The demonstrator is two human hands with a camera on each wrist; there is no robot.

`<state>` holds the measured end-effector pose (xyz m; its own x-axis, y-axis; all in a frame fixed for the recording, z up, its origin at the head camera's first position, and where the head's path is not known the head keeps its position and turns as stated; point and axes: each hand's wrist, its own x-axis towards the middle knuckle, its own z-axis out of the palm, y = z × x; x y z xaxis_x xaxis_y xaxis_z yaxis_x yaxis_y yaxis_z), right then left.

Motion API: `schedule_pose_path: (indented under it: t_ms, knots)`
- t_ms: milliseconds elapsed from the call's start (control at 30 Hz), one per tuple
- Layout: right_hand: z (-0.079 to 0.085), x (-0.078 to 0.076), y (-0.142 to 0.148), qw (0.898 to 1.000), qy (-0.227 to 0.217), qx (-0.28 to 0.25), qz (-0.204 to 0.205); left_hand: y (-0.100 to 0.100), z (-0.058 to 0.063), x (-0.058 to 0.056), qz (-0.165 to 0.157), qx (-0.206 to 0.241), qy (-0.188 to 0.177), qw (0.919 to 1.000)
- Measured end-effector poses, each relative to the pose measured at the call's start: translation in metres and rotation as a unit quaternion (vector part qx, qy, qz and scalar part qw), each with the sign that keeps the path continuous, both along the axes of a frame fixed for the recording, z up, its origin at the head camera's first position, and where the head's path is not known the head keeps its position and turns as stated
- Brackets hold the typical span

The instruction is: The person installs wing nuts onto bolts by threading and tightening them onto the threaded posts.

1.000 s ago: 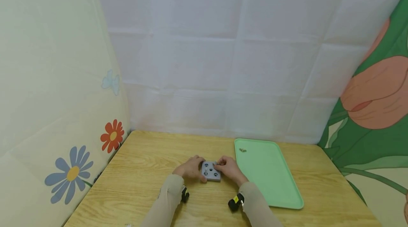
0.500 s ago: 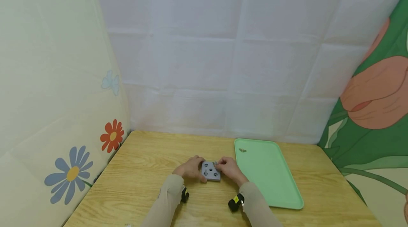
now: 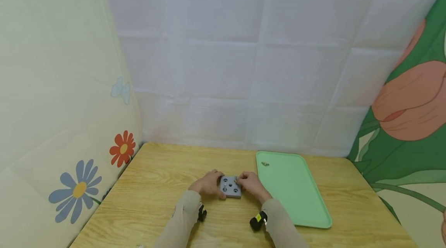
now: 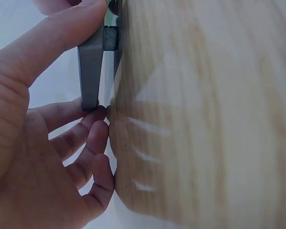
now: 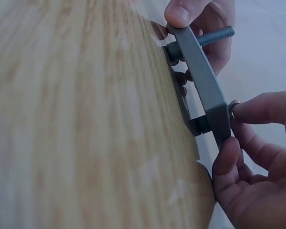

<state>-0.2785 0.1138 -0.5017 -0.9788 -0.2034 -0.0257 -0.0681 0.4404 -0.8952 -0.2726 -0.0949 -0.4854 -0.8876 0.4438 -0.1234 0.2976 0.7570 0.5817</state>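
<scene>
A square grey metal plate (image 3: 230, 191) with several holes lies over the table, raised on bolt heads (image 5: 200, 126) beneath it. My left hand (image 3: 209, 183) grips its left edge, thumb on one face and fingers curled at the other, as the left wrist view shows on the plate (image 4: 89, 71). One threaded bolt (image 5: 219, 36) sticks up through the plate near the left thumb. At the far right corner my right hand (image 3: 251, 183) pinches a small brass-coloured nut (image 5: 234, 103) at a second bolt (image 3: 235, 177). The fingers hide most of that nut.
A green tray (image 3: 296, 190) lies right of the plate, close to my right hand. Small brass-coloured pieces (image 3: 265, 164) sit in its far left corner. The wooden table (image 3: 167, 166) meets a white cloth backdrop (image 3: 209, 120) behind.
My right fingers have shifted slightly right at the far right corner, and the bolt there shows more clearly. The left hand and the plate stay in place.
</scene>
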Motion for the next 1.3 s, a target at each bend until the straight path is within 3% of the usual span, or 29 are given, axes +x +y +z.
schedule_pose_path:
  t_ms: [367,633,1033,1300]
  knots:
    - [-0.0009,-0.0001,0.0001,0.999,0.034,0.034,0.006,0.0003,0.0003,-0.0006,0.002,-0.006,-0.004,1.0]
    - [-0.0002,0.0005,-0.0007,0.999,0.024,0.044,-0.008,0.0003,-0.001,-0.0011,0.0,-0.011,-0.002,0.9999]
    - [-0.0004,0.0006,-0.0019,0.996,0.047,0.07,-0.009,0.0002,-0.0011,-0.0016,0.004,-0.01,-0.006,0.9999]
    - [0.0012,0.0013,-0.0013,0.998,0.031,0.047,-0.003,-0.0002,-0.0027,-0.002,-0.002,-0.01,0.001,0.9999]
